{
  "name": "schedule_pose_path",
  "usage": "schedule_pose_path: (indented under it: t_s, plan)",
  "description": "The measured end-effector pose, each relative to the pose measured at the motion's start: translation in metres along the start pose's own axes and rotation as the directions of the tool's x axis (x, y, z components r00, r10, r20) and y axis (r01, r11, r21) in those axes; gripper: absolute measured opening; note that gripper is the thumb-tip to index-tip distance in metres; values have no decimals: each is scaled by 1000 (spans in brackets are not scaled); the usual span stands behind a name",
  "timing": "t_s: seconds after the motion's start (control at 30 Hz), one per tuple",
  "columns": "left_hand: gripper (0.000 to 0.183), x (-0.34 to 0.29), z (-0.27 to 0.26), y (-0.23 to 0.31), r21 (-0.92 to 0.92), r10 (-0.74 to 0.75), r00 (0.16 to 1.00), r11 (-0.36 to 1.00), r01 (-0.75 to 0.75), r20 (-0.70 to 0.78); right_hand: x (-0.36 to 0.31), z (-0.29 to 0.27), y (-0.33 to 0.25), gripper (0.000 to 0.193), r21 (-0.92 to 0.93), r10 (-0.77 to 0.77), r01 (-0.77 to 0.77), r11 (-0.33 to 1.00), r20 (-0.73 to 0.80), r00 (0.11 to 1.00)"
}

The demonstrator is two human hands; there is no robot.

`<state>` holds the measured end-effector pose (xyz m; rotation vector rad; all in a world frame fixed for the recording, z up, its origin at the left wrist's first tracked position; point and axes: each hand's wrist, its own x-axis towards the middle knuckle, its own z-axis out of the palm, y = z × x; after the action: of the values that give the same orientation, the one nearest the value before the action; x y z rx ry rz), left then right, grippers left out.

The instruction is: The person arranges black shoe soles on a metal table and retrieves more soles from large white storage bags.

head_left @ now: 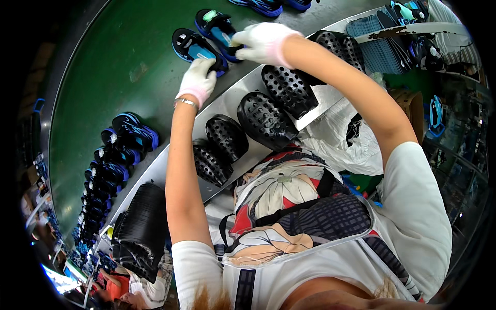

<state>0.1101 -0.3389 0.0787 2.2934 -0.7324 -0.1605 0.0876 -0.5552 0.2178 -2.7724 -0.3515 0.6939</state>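
Note:
A pair of black sport sandals with blue soles and light-blue insoles lies on the green belt, toes pointing away to the left. My left hand (197,78), in a white glove, has its fingers closed at the heel of the left sandal (192,45). My right hand (264,43), gloved too, reaches across from the right. Its fingers bend round the heel end of the right sandal (216,30), partly hiding it. Below my hands, on the metal ledge, sit black dimpled shoe-shaped forms (266,120).
A long row of similar footwear (111,160) runs down the belt (103,88) at left. Stacked black sheets (142,227) stand beside my left arm. Blue-grey flat pieces (380,46) are piled at upper right, behind a worn white rail (418,32). A white sack (343,139) hangs under the ledge.

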Motion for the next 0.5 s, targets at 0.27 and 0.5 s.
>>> schedule_pose_path:
  t_s: [0.27,0.5]
  plan:
    - [45,31,-32,-28,54,-305,869,934,353,-389,-166,-28,75,27,131,184,-136,982,-502,845]
    - [46,5,-29,41,-188,-462,833,886,423,-303,-221,-10,117,27,264,379,-283,922,-465,800]
